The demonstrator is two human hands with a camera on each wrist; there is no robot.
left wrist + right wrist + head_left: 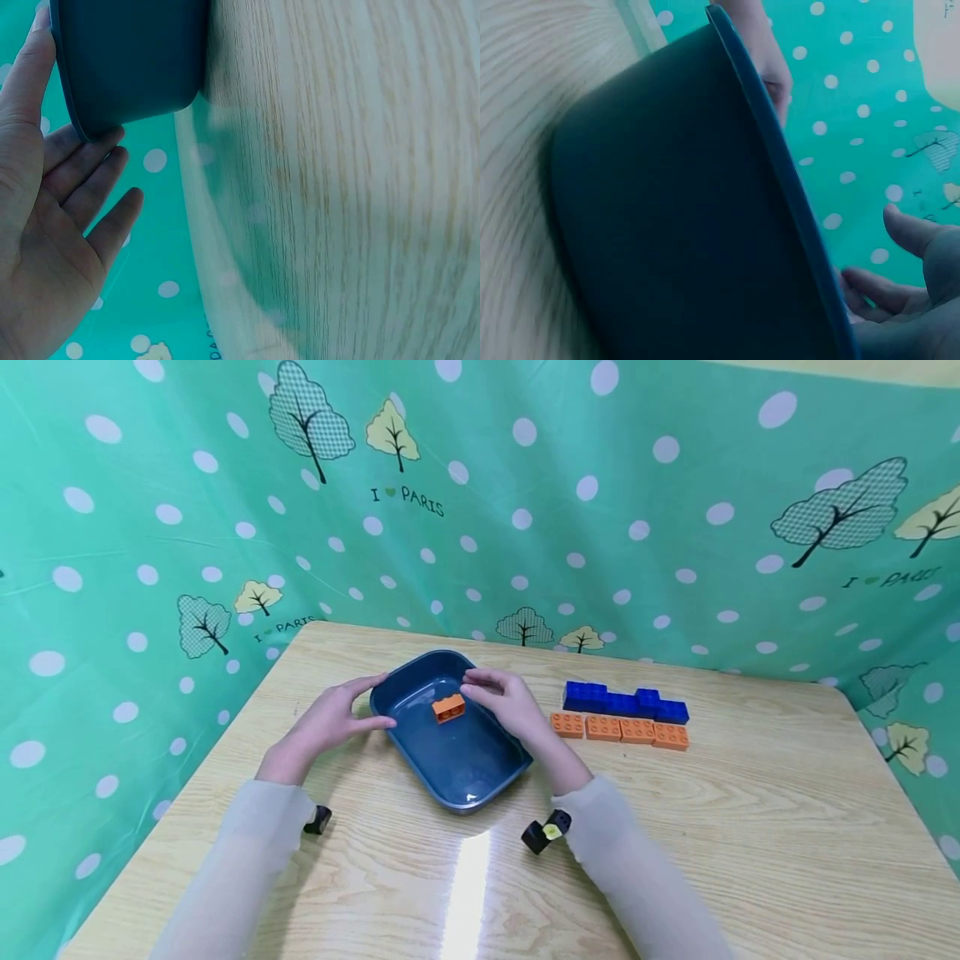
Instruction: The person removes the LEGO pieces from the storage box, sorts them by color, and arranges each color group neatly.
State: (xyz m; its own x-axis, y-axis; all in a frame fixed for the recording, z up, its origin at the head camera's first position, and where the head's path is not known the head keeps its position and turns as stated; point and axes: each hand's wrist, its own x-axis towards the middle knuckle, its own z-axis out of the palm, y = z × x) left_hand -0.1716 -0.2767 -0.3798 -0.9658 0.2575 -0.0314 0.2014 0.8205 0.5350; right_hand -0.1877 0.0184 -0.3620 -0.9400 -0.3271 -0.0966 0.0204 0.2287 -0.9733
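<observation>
A dark blue plastic basin [465, 768] sits on the wooden table, turned at an angle. My left hand [326, 722] holds its far left corner, the thumb over the rim; in the left wrist view the other fingers [90, 172] touch the rim from outside. Inside the basin is an orange toy brick [449, 709], its hollow underside towards me; whether it rests on the floor is hard to tell. Over the right part of the basin, my right hand [506, 702] has its fingertips close to that brick. Thumb and fingers stand apart in the right wrist view.
Right of the basin, several orange bricks [621, 729] form a row on the table. Behind them lies a row of blue bricks [622, 702], some raised higher than others. A green dotted curtain [480, 527] hangs along the back and sides.
</observation>
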